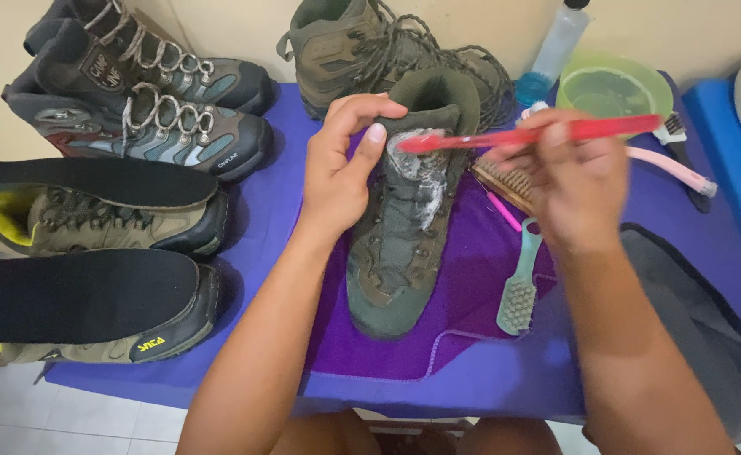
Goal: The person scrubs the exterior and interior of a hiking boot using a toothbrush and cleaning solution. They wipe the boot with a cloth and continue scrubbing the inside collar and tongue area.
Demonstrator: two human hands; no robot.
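Boot (400, 244) lies on purple cloth (472, 295); left hand (341, 168) pinches its collar, steadying it. Right hand (577, 181), closed around red brush (522, 135), sets bristles on the soapy tongue.

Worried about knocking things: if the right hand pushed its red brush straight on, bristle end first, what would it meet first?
Most likely the left hand, its fingers by the bristles on the green boot; depth is unclear.

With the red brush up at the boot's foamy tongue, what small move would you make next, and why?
Probably draw the red brush down the tongue. Its bristle end sits at the top of the foam on the boot, and white suds trail lower. The left hand holds the tongue's top; the right hand grips the handle.
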